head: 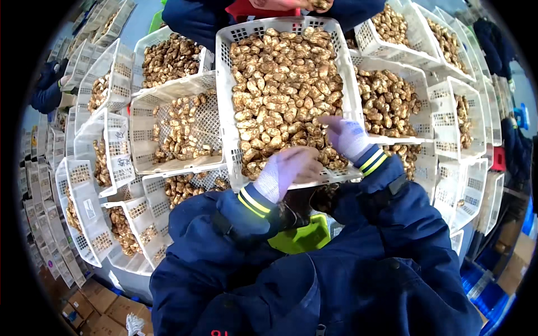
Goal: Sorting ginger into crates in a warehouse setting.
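A white plastic crate (225, 105) full of mottled brown-and-cream, oblong produce pieces (286, 84) stands before me; their exact kind is unclear. My left hand (296, 164), in a pale knit glove, is over the crate's near edge with fingers curled towards the pieces. At the near right side my right hand (346, 134), gloved alike, reaches in over the rim with its fingers pointing left. Both hands touch or hover just above the pile. Blur and the angle hide whether either one grips a piece.
Across from me a person's hand (277, 4) holds a similar piece. A partly filled white crate (138, 147) is on the left, another crate (424, 105) on the right. Stacked crates line both sides. A green plastic stool (302, 237) shows below me. Cardboard boxes (94, 302) lie lower left.
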Demonstrator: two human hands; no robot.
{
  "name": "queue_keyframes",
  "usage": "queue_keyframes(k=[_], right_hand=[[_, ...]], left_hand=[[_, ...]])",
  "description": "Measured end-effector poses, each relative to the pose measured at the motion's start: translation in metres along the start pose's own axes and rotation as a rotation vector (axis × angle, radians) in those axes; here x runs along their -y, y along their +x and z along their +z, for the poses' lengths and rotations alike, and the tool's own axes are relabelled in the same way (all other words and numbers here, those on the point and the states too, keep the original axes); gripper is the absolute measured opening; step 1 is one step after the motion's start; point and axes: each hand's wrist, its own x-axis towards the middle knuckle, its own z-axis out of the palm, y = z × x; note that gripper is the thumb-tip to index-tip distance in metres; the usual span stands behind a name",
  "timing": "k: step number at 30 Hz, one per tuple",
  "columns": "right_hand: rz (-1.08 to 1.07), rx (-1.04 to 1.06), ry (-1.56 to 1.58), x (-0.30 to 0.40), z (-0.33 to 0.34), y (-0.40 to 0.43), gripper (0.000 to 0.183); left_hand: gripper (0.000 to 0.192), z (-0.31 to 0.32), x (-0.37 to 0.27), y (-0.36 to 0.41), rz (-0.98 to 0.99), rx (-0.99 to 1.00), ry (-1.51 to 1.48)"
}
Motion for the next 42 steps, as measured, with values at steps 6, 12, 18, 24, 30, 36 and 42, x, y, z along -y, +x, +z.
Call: queue_keyframes(k=[6, 12, 18, 24, 30, 36, 42], right_hand=[[-0.138, 0.173, -0.261, 0.036, 0.048, 0.06, 0.046], [-0.229, 0.4, -0.444, 0.032, 0.052, 0.034, 0.057], [0.281, -0.29, -0.239, -0.028, -0.021, 0.024, 0.056], [0.469, -0.152, 0.155, -0.028, -0.021, 0.018, 0.042], [0.591, 0.009, 0.039, -0.02, -0.022, 0.021, 0.047], [0.434, -0.102, 0.257, 0.056, -0.019, 0.02, 0.041], [0.501, -0.114, 0.066, 0.001, -0.02, 0.029, 0.033]], left_hand=[[0.03, -0.029, 0.023, 0.019, 0.063, -0.106, 0.209], [0.024, -0.074, 0.009, 0.02, 0.514, -0.473, 0.768], [0.06, -0.126, -0.035, 0.003, 0.403, -0.961, 0.608], [0.04, -0.152, -0.018, 0.03, 0.131, -1.169, 0.701], [0.024, -0.178, 0.01, 0.041, 0.424, -1.021, 0.39], [0.031, -0.222, 0.022, 0.008, 0.387, -1.137, 0.219], [0.028, -0.187, 0.005, 0.023, 0.367, -1.137, 0.493]])
